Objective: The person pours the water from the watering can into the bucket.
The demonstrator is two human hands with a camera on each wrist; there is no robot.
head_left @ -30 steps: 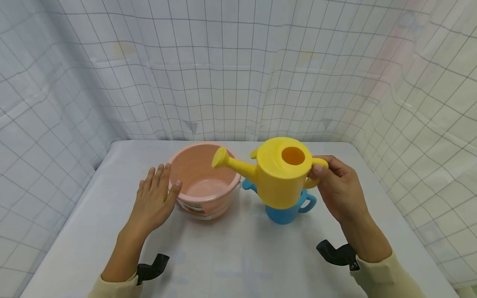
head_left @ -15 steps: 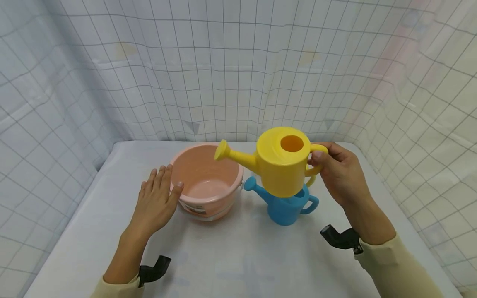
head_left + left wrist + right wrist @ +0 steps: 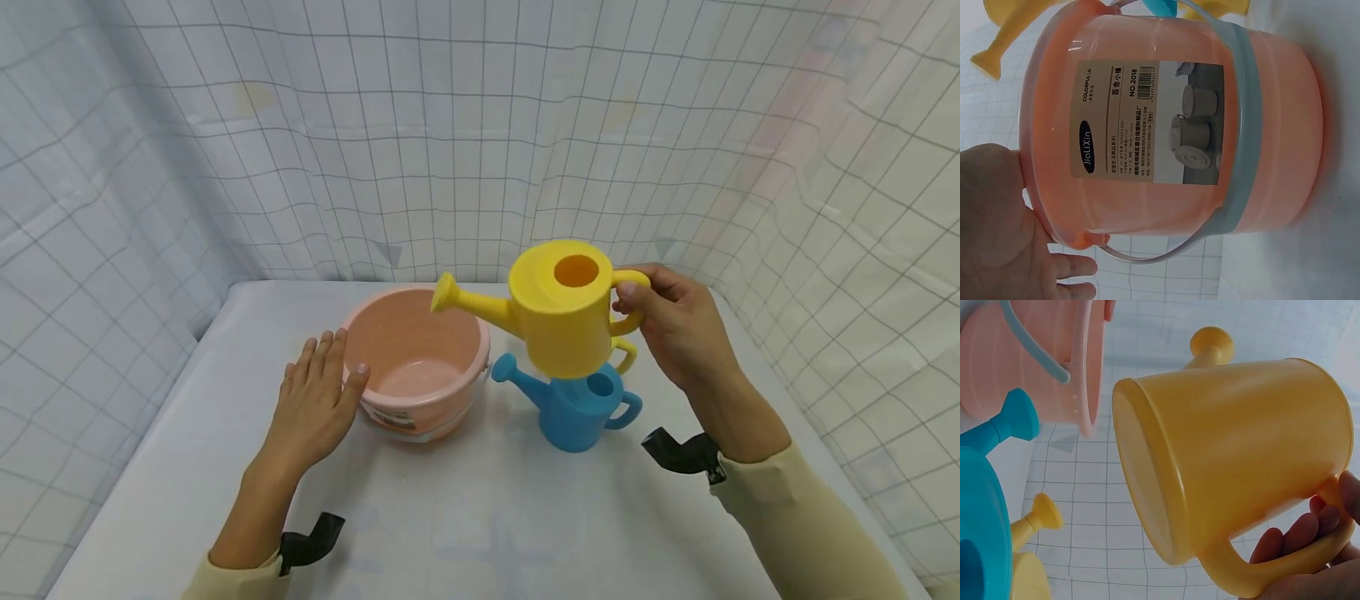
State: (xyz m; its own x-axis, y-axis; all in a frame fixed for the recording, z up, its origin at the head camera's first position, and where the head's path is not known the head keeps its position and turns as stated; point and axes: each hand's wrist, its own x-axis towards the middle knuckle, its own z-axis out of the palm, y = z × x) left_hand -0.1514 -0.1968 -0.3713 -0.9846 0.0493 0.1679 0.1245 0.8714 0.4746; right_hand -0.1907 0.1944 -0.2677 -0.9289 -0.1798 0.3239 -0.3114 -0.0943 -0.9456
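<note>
In the head view, my right hand (image 3: pixel 678 325) grips the handle of a yellow watering can (image 3: pixel 566 321), its spout pointing left. The can is held in the air, above and behind a blue watering can (image 3: pixel 577 412) that stands on the table. Behind these, a second yellow watering can (image 3: pixel 1030 575) shows in the right wrist view; only its handle is visible from the head. On the left stands a pink bucket (image 3: pixel 416 392). My left hand (image 3: pixel 315 400) lies with straight fingers against the bucket's left rim, thumb at the edge.
A white table (image 3: pixel 480 525) bears everything. Grid-patterned white curtains (image 3: pixel 450 150) hang behind and on both sides. The bucket's grey handle (image 3: pixel 1241 125) hangs down its side, by a printed label (image 3: pixel 1147 122).
My right hand has lifted the yellow watering can higher and away from me. More of the blue can and the second yellow can's handle have come into view. My left hand stays at the bucket.
</note>
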